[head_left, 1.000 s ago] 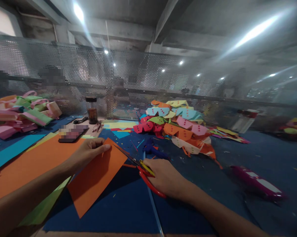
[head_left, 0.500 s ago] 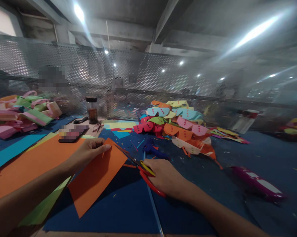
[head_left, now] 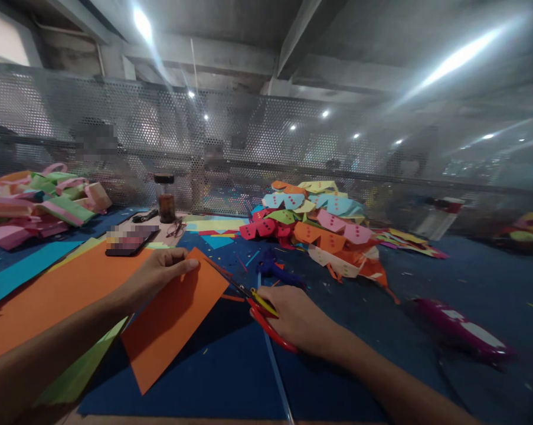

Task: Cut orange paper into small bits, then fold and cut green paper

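Note:
My left hand [head_left: 171, 268] pinches the upper corner of an orange sheet of paper [head_left: 173, 321], which hangs tilted above the blue mat. Thumb on top, its fingers are curled behind. My right hand [head_left: 293, 313] is closed round the red and yellow handles of a pair of scissors [head_left: 266, 321]. The blades point to the upper left and lie along the paper's top right edge; whether they are fully closed is hard to make out. Under my left forearm lies a larger orange sheet [head_left: 84, 283] on other coloured sheets.
Behind the scissors lies a blue glue gun [head_left: 277, 268]. Paper glasses [head_left: 328, 230] are heaped at the back. A phone [head_left: 131, 241] and a jar of dark liquid [head_left: 166, 203] stand left of centre. Folded paper pieces [head_left: 62, 198] are piled far left; a purple case [head_left: 465, 330] lies right.
Hardly anything differs. The orange sheet's lower corner hangs very slightly lower; both hands and the scissors keep almost the same place.

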The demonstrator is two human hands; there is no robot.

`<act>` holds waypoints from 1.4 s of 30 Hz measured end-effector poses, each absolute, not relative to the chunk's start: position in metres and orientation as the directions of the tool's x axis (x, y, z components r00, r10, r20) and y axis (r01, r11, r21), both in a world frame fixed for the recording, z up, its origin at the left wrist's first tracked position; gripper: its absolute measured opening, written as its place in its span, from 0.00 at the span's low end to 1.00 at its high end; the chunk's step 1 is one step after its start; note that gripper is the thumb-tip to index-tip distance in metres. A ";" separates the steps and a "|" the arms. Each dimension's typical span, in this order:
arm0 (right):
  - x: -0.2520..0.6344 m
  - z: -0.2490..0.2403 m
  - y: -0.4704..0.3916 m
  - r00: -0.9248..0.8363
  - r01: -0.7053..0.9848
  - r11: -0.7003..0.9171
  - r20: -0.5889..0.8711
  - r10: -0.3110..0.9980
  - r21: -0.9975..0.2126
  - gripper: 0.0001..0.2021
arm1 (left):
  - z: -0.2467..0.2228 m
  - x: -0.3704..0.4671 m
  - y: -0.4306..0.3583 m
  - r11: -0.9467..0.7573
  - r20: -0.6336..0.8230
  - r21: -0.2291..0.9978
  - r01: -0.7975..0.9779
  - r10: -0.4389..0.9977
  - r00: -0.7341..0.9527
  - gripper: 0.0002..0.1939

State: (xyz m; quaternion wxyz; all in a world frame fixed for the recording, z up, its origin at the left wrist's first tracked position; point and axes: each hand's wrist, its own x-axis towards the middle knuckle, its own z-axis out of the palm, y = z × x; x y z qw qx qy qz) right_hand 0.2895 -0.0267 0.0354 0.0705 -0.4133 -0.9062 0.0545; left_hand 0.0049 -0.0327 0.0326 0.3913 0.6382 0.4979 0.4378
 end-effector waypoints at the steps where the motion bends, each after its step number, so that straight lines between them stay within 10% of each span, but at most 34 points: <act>1: 0.289 0.035 -0.027 -0.649 0.740 0.653 0.084 0.756 -0.161 0.13 | 0.033 0.005 -0.033 -0.188 0.161 0.940 0.284 0.980 0.115 0.22; 42: 0.283 0.041 -0.035 -0.650 0.738 0.650 0.068 0.757 -0.181 0.08 | 0.025 0.012 -0.038 -0.186 0.133 0.950 0.250 0.967 0.218 0.20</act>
